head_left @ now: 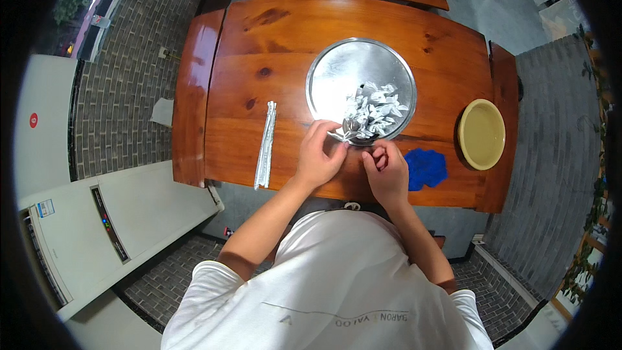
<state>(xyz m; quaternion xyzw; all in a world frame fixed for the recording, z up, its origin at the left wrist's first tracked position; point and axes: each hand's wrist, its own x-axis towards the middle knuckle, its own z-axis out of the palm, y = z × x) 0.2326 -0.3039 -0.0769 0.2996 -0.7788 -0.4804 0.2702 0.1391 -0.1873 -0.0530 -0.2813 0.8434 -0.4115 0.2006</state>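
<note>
A round silver metal tray [350,68] lies on the wooden table [285,39], with several folded silver foil pieces [374,111] heaped in its near right part. My left hand [319,155] holds a piece of silver foil [343,133] at the tray's near rim, fingers pinched on it. My right hand [387,170] rests just right of it on the table edge, fingers curled; whether it holds anything is hidden. A folded stack of foil strips [265,146] lies to the left of my left hand.
A blue cloth [426,167] lies right of my right hand. A yellow bowl [481,134] stands near the table's right end. Wooden benches flank the table left and far. A white appliance [103,227] stands on the brick floor at lower left.
</note>
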